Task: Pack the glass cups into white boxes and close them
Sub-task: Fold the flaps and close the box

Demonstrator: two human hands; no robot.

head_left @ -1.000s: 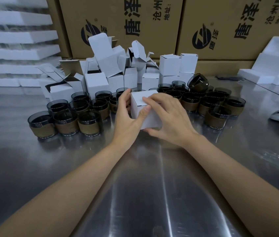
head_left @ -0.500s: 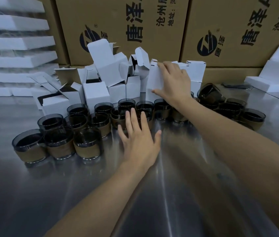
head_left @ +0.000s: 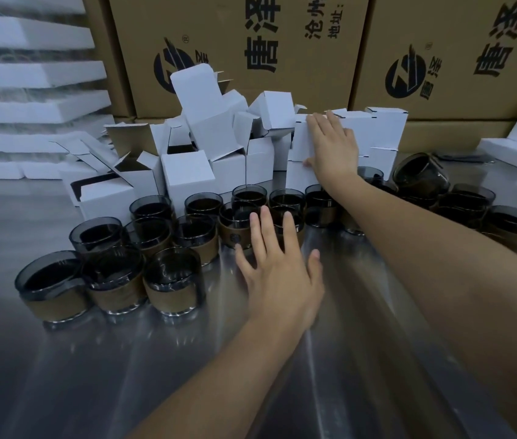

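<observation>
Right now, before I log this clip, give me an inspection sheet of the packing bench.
Surface: steel table, reflective and streaked.
Job's things: glass cups with tan sleeves, upright in two clusters; white boxes, some open, some closed, piled behind them.
Clutter: tipped cup lying on the right cluster.
Hands: left hand open, fingers spread near the middle cups, holding nothing; right hand flat against a closed box in the pile.
Cables: nothing seen.
Surroundings: printed cardboard cartons behind; foam trays stacked at left; foam pieces at right.
</observation>
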